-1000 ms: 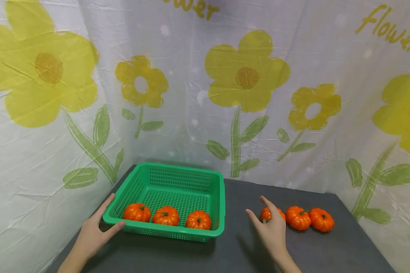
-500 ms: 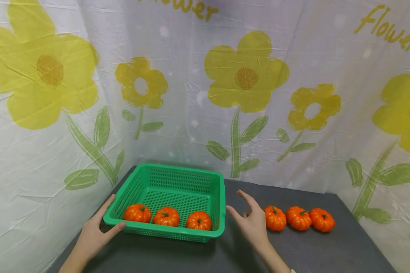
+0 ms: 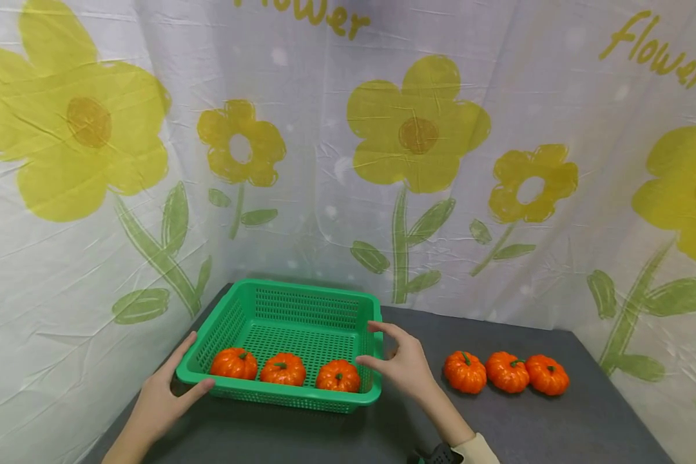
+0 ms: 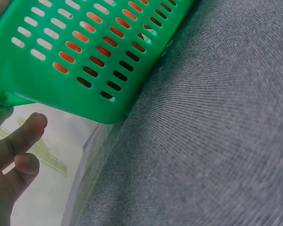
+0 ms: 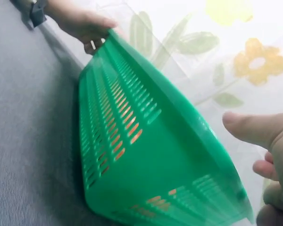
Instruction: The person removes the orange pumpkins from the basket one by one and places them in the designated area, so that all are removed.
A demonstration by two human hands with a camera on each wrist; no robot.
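Flower-print curtain behind dark bench | green basket between left grip, holding its near-left corner, and right grip, spread unclosed beside opposite rim | probably light, flexible plastic; best held by both side rims

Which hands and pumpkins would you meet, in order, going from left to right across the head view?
Left hand, first basketed pumpkin, second basketed pumpkin, third basketed pumpkin, right hand, first tabletop pumpkin, second tabletop pumpkin, third tabletop pumpkin.
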